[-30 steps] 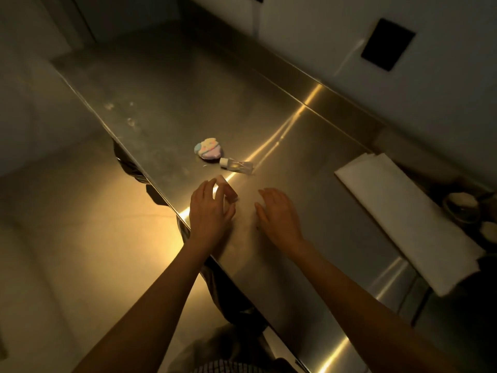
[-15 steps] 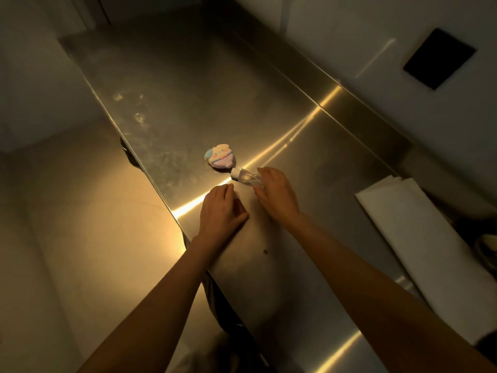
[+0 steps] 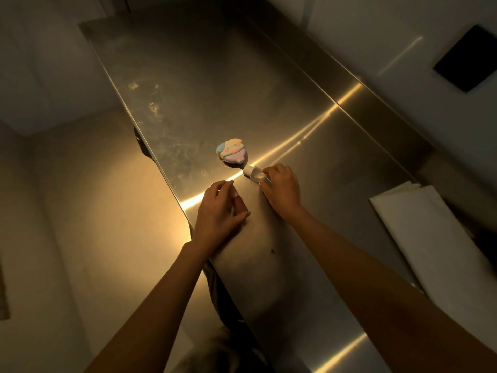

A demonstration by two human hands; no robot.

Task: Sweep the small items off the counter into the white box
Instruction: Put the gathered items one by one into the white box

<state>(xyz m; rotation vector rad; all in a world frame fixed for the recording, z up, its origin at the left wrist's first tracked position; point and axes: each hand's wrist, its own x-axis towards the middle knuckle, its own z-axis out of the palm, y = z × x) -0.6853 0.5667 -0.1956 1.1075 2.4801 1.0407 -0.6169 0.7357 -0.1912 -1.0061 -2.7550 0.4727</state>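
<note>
Near the tabletop (image 3: 269, 84) edge, right hand (image 3: 282, 188) pinches the small clear bottle (image 3: 255, 176), light, slick, rolls easily; left hand (image 3: 219, 211) loosely curled, empty.

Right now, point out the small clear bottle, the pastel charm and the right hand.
small clear bottle (image 3: 255, 176), head view, on its clear body beside the white cap.
pastel charm (image 3: 233, 152), head view, on its middle.
right hand (image 3: 282, 187), head view, on the back of the hand.
</note>
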